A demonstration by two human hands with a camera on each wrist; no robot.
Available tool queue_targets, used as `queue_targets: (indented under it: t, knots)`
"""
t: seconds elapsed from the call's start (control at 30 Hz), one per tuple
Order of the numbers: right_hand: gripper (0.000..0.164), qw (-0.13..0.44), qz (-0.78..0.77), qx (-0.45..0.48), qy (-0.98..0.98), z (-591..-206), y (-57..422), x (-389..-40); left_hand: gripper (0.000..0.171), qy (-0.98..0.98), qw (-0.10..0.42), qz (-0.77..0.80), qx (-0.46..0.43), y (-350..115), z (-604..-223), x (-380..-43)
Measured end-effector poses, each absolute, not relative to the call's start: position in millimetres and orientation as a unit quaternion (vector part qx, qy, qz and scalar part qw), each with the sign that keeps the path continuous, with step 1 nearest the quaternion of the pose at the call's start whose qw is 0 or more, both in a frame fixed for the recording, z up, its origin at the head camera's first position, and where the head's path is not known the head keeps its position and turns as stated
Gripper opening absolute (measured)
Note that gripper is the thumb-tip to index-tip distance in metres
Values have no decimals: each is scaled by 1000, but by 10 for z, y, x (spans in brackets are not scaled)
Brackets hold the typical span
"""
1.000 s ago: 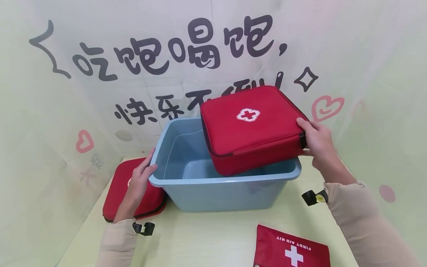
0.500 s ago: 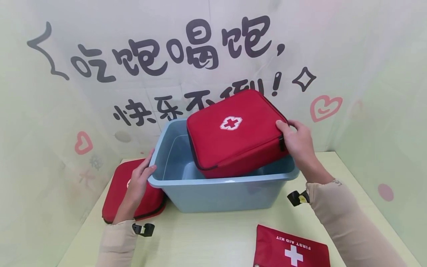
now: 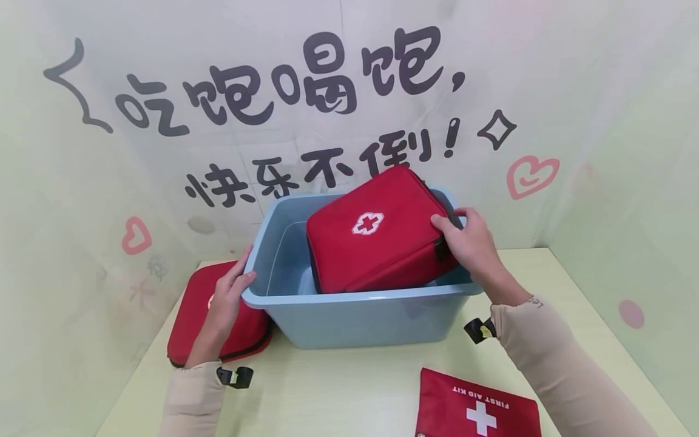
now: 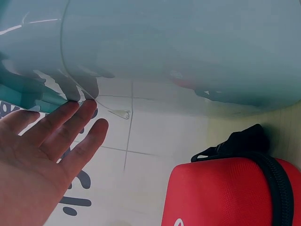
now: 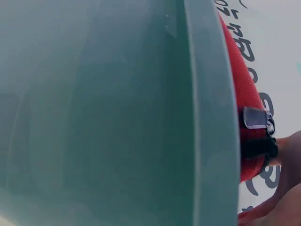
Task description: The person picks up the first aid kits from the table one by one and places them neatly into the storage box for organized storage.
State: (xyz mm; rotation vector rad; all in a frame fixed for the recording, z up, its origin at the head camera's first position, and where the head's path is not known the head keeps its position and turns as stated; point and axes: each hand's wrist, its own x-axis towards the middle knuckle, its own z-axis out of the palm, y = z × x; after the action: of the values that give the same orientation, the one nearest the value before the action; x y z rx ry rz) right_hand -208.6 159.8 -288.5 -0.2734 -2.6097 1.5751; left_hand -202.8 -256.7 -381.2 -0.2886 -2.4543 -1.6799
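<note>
My right hand (image 3: 476,249) pinches the right end of a red first aid bag (image 3: 390,249), thumb on top, beside a black buckle (image 5: 255,117). The bag sits tilted, partly down inside a light blue plastic basin (image 3: 360,321), its right end up at the rim. My left hand (image 3: 222,297) touches the basin's left rim; in the left wrist view its fingers (image 4: 70,125) are nearly straight against the basin's outside. Under the left forearm, a second red first aid case (image 3: 246,334) with a black zip lies on the table.
A flat red pouch (image 3: 455,406) printed FIRST AID KIT lies near the front right of the pale table (image 3: 327,388). Close behind the basin hangs a printed curtain (image 3: 306,145) with black characters; it closes in both sides too.
My right hand has moved left and down, bringing the first aid bag lower into the basin. My left hand stays at the left rim.
</note>
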Motion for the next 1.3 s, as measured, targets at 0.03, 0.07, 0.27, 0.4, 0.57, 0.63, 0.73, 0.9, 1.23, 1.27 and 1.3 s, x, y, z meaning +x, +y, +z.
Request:
queue_targets:
  t: [0.03,0.07,0.27,0.4,0.57,0.63,0.73,0.9,1.23,1.27,1.3]
  knots:
    - [75,34,511,-87,-854,-2895,1592,-2089,63,-820,77,-559,-96,-2568,-3811,-2025]
    - [75,27,507,-84,-857,-2907,1585,-2092,63,-820,77,-559,-95,-2570,-3811,-2024]
    - [75,3,488,-76,-870,-2953,1564,-2095,62,-817,76,-563,-97,-2572,-3812,-2022]
    - [79,-5,477,-63,-876,-2960,1556,-2090,61,-817,78,-563,-97,-2567,-3816,-2028]
    - [86,-28,435,-39,-899,-2997,1529,-2073,62,-819,78,-559,-99,-2565,-3823,-2035]
    - [85,-26,419,-32,-907,-2997,1528,-2060,61,-820,77,-558,-100,-2565,-3823,-2038]
    - [79,5,419,-28,-908,-2939,1562,-2040,61,-820,78,-558,-101,-2566,-3818,-2041]
    - [76,22,459,-38,-887,-2779,1674,-2021,61,-821,78,-557,-98,-2572,-3816,-2035]
    - [72,69,541,-60,-836,-2664,1986,-1971,61,-822,77,-555,-99,-2567,-3824,-2041]
    - [72,76,542,-62,-835,-2664,2032,-1961,61,-821,77,-556,-100,-2564,-3823,-2045]
    - [73,80,543,-63,-834,-2666,2080,-1951,61,-821,77,-558,-100,-2562,-3822,-2049]
